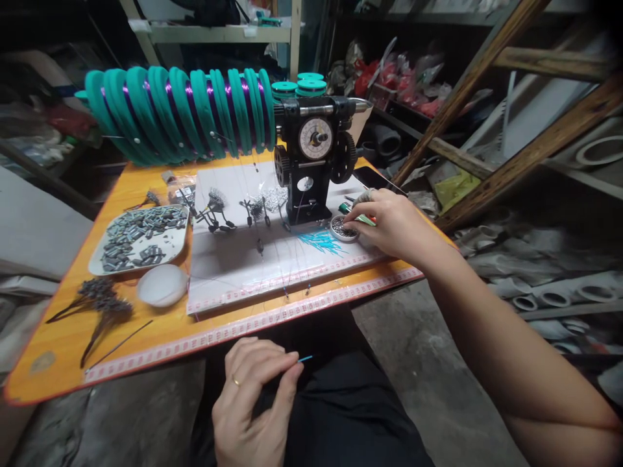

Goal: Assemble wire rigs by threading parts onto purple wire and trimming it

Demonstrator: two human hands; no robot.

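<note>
My left hand, low over my dark-clad lap, pinches a thin blue stick between thumb and index finger; its short end pokes out to the right. At the right of the white board, my right hand reaches into a small round white dish of tiny metal pieces. Its thumb and fingertips are drawn together over the pieces, and what they hold, if anything, is hidden. Just left of the dish lies a loose pile of similar blue sticks. A green cylinder sits behind the dish, partly covered by the hand.
A black winding machine with a dial carries several green spools of purple line. On the orange table are a white tray of metal weights, a white bowl and dark wire bundles. A measuring tape runs along the front.
</note>
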